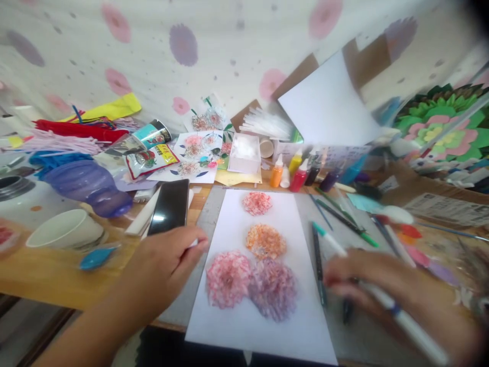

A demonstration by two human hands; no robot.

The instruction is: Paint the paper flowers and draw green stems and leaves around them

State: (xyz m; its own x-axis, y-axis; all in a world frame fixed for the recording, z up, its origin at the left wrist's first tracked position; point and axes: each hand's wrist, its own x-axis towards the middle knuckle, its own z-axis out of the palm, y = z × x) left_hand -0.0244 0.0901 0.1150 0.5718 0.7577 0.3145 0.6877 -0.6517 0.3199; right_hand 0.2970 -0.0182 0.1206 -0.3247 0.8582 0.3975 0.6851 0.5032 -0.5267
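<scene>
**Four blooms on paper, a hand at each edge**

The white sheet [263, 285] with four dabbed flowers lies flat on the worktop [46, 275], between both hands. The right hand [367, 285] – blurred – has its fingers wrapped round a white marker [405, 318], beside loose pens [319, 265]. The left hand [168, 260] rests at the sheet's left edge, fingers curled; whether they pinch anything, I cannot tell. Paint bottles [298, 176] stand beyond – a phone [170, 206] lies left

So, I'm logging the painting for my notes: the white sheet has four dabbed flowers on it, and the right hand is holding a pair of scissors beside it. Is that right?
Not quite. The head view shows the right hand holding a white pen, not scissors. The rest stands: the white sheet carries four dabbed flowers, and the hand is beside it.
</scene>
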